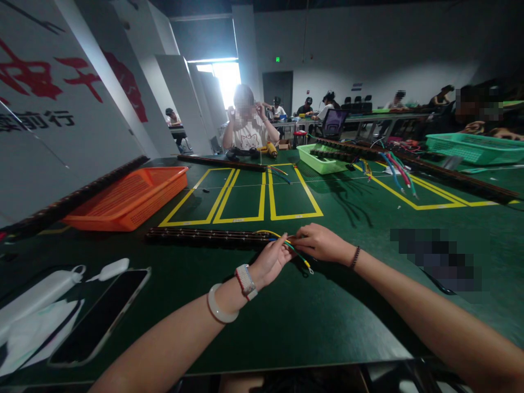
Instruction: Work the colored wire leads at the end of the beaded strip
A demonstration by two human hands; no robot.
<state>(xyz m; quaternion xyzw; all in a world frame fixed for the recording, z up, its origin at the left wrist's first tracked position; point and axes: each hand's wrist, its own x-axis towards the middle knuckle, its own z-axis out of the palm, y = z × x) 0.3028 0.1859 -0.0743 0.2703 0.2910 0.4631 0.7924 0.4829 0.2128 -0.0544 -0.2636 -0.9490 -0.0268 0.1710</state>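
Note:
A long dark strip (208,237) with a row of small metallic points lies across the table in front of me. Several coloured wires come out of its right end, among them a yellow wire (268,232) and a green wire (301,255). A ring terminal (311,270) with a yellow sleeve tips a wire below my hands. My left hand (273,261) is closed around the wires beside the strip's end. Touching it from the right, my right hand (321,243) has its fingers pinched on the wires; its fingertips are partly hidden.
An orange basket (135,202) stands at left, with another dark strip (82,191) by it. Near the left edge lie a phone (102,316) and a white charger (114,269). Across the table, a person (249,128) sits behind a yellow heat gun (270,149). A light green basket (321,164) stands beyond.

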